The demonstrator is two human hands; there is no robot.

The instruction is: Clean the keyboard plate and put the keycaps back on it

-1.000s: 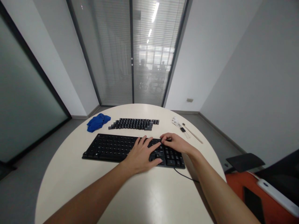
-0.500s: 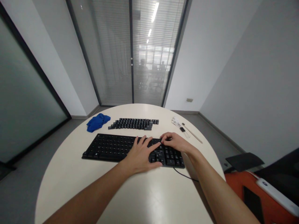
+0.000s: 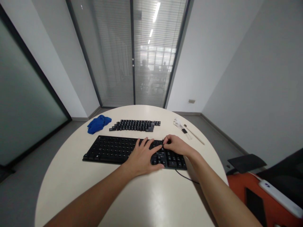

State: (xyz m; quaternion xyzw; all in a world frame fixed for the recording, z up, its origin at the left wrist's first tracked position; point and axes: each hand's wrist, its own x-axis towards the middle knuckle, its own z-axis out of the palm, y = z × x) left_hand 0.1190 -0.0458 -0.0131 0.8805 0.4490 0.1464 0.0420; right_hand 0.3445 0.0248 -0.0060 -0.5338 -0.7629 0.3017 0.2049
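The table's rounded far edge (image 3: 144, 107) lies well beyond the left hand (image 3: 139, 159), spread wide, and the right hand (image 3: 176, 145), curled, grip unclear; the keyboard (image 3: 110, 149) is beneath both.

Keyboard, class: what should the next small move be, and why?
Probably lift the right hand slightly: the left hand lies spread across the keyboard, the right is curled by its far edge near fitted keys, and loose keycaps stand in rows beyond.
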